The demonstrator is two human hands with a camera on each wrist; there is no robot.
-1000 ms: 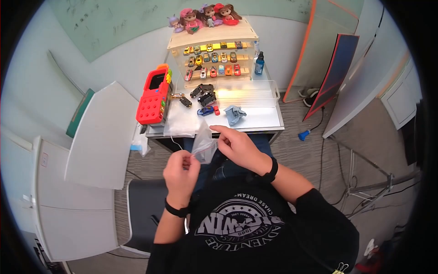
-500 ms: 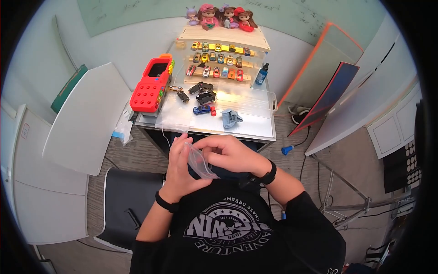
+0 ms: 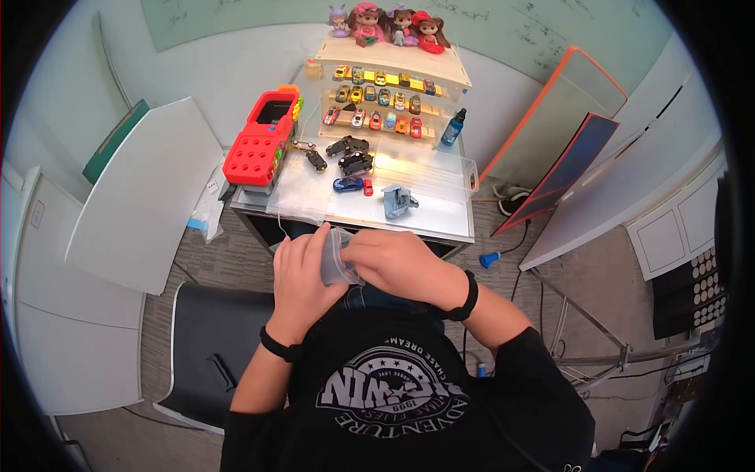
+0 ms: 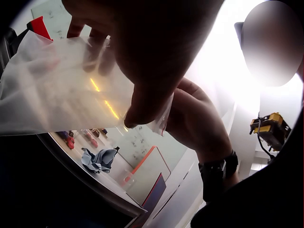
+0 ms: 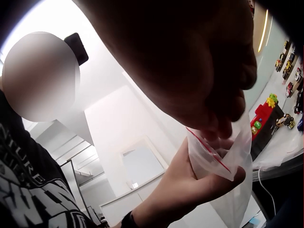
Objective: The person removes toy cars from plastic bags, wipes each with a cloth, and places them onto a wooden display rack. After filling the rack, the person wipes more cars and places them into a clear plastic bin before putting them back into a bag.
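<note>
A clear zip bag with a red seal line [image 5: 237, 190] hangs between the hands in front of the table's edge. The left hand [image 3: 303, 275] holds it, its thumb on the near side and its fingers behind the film, as the left wrist view of the bag [image 4: 61, 90] shows. Fingers of the right hand [image 3: 405, 271] reach into the bag's mouth; in the right wrist view they are dark and curled, and whether they grip anything inside cannot be told. No object can be made out in the bag.
On the table [image 3: 440, 223] lie a crumpled grey-blue cloth [image 3: 399, 202], dark toy cars [image 3: 356, 163], a blue car [image 3: 348, 184] and a clear tray [image 3: 444, 173]. A red toy [image 3: 252, 157] stands left, a rack of cars [image 3: 393, 59] behind, a blue bottle [image 3: 454, 127] right.
The bag and both hands have drawn close together. The left hand has moved from pinching the bag's edge to holding it around the side, and the right fingers have gone into its mouth.
</note>
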